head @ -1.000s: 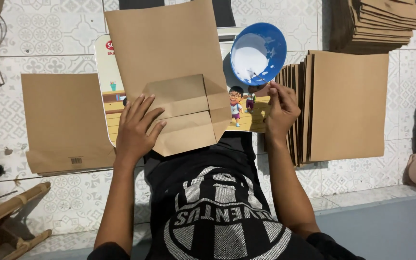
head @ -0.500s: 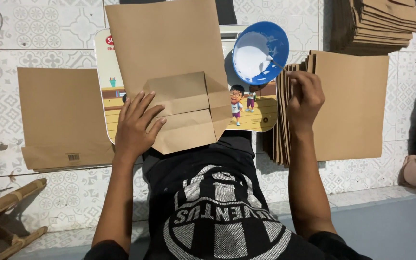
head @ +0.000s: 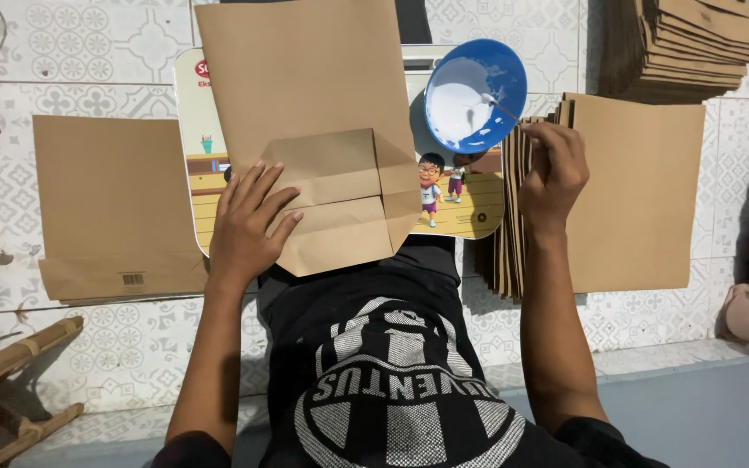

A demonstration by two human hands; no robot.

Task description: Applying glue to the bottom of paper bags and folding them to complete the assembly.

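**Bag under L hand, stick in R**

L hand (head: 249,227) lies flat, fingers spread, on folded bottom of brown bag (head: 309,121), which rests on picture board (head: 470,208) over lap. R hand (head: 552,169), at 3 o'clock of bag, has its grip pinched on thin stick (head: 500,107) reaching into blue bowl (head: 476,95) w/ white paste at 1 o'clock. Bag stack (head: 635,191) just beside R hand; finished bag (head: 114,204) at 9 o'clock on tile floor (head: 71,61).

a home floor is serving as a small paper-bag workshop: patterned floor tiles (head: 88,52) are lying beyond the left hand (head: 244,227), and stacked brown bags (head: 695,43) are piling beyond the right hand (head: 552,173).
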